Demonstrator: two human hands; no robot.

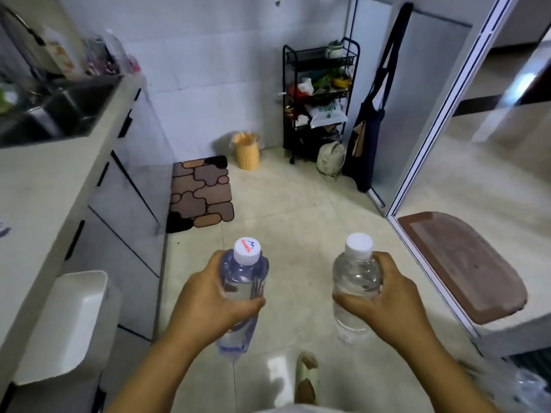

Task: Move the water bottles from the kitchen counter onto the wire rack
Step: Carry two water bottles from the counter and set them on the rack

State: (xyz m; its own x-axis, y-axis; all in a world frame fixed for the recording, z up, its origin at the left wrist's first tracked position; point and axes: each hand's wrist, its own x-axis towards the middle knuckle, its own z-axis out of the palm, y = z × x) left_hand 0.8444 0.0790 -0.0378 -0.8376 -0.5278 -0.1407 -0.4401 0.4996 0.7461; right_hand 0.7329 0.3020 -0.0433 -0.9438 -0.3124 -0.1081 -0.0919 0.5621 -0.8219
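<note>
My left hand grips a bluish plastic water bottle with a white printed cap, held upright over the floor. A clear water bottle with a plain white cap is wrapped in my right hand. Both bottles are at waist height in the lower middle of the view. The black wire rack stands against the far wall, several steps ahead and a little right, with cluttered shelves. The kitchen counter runs along the left side, behind my left arm.
A sink is set in the counter at far left. On the floor lie a patterned mat, an orange bin and a pale bag by the rack. A dark tote hangs right of the rack. A brown doormat lies past the sliding door track.
</note>
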